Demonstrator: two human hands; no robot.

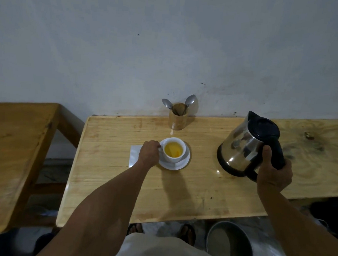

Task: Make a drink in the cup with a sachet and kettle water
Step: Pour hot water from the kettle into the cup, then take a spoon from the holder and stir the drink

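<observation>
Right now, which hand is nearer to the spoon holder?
Left. The left hand is at the cup, just in front of the spoon holder; the right hand grips the kettle handle, farther right.

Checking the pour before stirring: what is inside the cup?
The cup, on its saucer, holds clear yellow liquid with a darker orange patch. What that patch is cannot be told; the left hand covers the handle.
</observation>
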